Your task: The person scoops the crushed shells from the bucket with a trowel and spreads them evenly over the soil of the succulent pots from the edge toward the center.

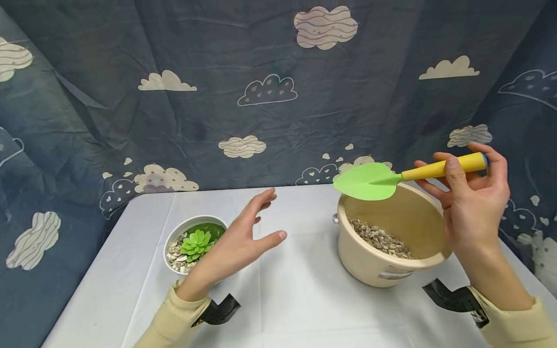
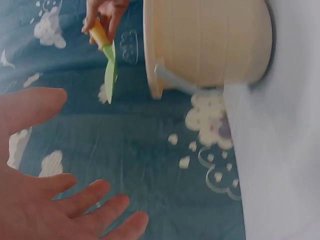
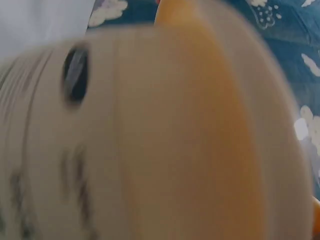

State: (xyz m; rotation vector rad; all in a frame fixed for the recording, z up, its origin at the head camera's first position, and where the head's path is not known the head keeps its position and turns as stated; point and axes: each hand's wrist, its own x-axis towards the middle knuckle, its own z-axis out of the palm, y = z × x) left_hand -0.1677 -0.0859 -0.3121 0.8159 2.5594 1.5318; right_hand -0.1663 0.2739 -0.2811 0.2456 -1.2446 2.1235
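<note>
My right hand (image 1: pixel 476 208) grips the yellow handle of a garden trowel (image 1: pixel 367 181) with a bright green blade. The trowel is level above the rim of a beige bucket (image 1: pixel 370 261), its blade pointing left. Coarse grey-brown bits (image 1: pixel 380 237) lie in the bucket. My left hand (image 1: pixel 235 246) is in the air with fingers extended and thumb apart, holding nothing. It overlaps the right side of a white pot (image 1: pixel 168 256) with a green succulent (image 1: pixel 197 245) inside. In the left wrist view, the trowel (image 2: pixel 110 75) hangs beside the bucket (image 2: pixel 210 45). The bucket (image 3: pixel 175 125) nearly fills the right wrist view.
A white table (image 1: pixel 296 309) carries the pot at left and the bucket at right. Behind it hangs a dark blue cloth (image 1: pixel 209 121) printed with clouds. A handle joint (image 1: pixel 335 218) sticks out from the bucket's left side.
</note>
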